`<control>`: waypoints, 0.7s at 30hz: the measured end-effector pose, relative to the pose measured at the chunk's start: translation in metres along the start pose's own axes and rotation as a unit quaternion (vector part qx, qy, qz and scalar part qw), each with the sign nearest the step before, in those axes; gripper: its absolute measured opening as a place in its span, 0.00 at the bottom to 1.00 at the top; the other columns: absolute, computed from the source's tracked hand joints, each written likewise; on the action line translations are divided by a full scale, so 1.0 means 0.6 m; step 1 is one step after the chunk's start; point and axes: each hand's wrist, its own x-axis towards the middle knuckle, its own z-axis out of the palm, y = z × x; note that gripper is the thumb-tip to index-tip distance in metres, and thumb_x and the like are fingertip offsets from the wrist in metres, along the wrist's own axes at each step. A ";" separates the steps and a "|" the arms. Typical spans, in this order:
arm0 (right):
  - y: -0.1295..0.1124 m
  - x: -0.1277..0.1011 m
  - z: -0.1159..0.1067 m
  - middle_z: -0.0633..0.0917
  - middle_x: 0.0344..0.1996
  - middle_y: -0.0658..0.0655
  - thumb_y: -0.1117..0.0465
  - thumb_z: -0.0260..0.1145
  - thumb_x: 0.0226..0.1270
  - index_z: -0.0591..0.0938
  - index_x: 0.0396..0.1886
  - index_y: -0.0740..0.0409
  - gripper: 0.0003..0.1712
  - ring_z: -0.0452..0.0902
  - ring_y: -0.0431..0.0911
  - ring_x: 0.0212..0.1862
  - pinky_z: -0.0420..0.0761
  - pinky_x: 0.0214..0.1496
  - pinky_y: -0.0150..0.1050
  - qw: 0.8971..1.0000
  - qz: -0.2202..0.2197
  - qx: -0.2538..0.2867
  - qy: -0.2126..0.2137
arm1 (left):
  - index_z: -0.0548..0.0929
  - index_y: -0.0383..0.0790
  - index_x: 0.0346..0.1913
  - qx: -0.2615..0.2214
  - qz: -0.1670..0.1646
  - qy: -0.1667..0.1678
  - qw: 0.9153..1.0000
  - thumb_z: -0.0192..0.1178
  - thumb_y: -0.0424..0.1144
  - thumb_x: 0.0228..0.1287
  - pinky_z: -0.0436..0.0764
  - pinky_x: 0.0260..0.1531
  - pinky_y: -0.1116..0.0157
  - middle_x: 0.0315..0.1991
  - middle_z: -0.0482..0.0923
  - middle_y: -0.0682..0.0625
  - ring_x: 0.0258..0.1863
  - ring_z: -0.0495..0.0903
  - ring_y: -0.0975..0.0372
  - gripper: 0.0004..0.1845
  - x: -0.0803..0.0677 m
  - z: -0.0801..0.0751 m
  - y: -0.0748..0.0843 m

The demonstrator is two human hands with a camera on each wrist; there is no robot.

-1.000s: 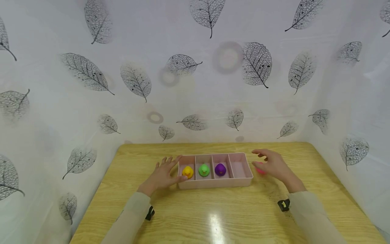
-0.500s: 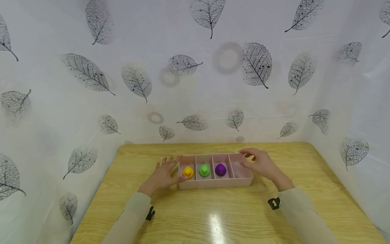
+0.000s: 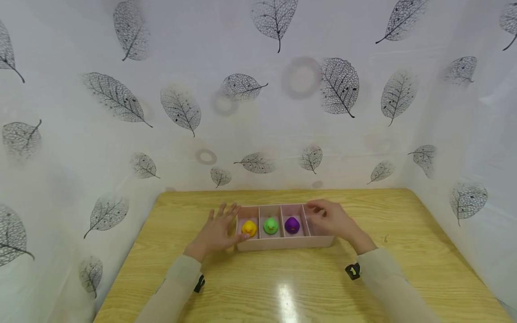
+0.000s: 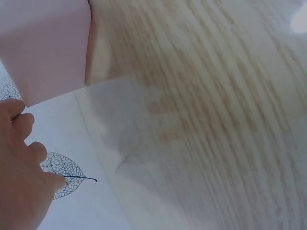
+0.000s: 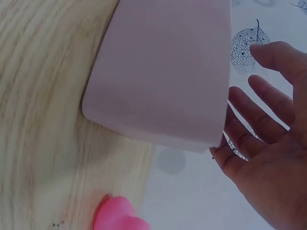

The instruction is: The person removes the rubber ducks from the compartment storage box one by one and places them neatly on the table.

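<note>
Three toy ducks sit in the pink tray [image 3: 282, 243] on the table [image 3: 282, 287]. Left hand [image 3: 216, 231] rests flat, released, against its left end; right hand [image 3: 331, 220] hovers with relaxed fingers over the rightmost compartment, grasping nothing.

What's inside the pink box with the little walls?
The long pink plastic box has four sections. Three hold rubber ducks: yellow, green, purple. The right hand covers the fourth section, so its inside cannot be seen.
</note>
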 end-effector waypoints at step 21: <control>0.000 0.024 0.051 0.90 0.54 0.64 0.66 0.76 0.62 0.84 0.60 0.66 0.26 0.86 0.61 0.52 0.88 0.53 0.57 0.996 -0.074 -0.001 -0.053 | 0.51 0.46 0.86 0.022 0.001 0.015 1.000 0.54 0.76 0.67 0.43 0.81 0.32 0.86 0.50 0.46 0.86 0.44 0.41 0.56 0.001 0.009 -0.002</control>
